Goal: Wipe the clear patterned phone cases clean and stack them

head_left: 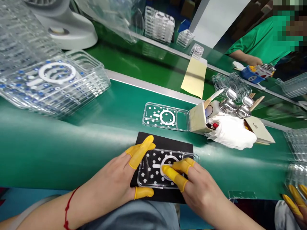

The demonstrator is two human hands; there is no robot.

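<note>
A clear phone case [153, 174] with white flower dots and a white ring lies on a black mat [165, 142] at the near edge of the green belt. My left hand [120, 179], with yellow finger cots, holds the case's left end between forefinger and thumb. My right hand [194, 185], also in yellow cots, presses its fingertips on the white ring. A second clear case [165, 116] lies farther back on the belt.
A stack of clear trays with cases [48, 80] stands at far left. A cardboard box with a white cloth and metal bottles [230, 118] sits at right. A person in a green shirt [259, 41] works at far right. Another person's cotted fingers [296, 199] show at bottom right.
</note>
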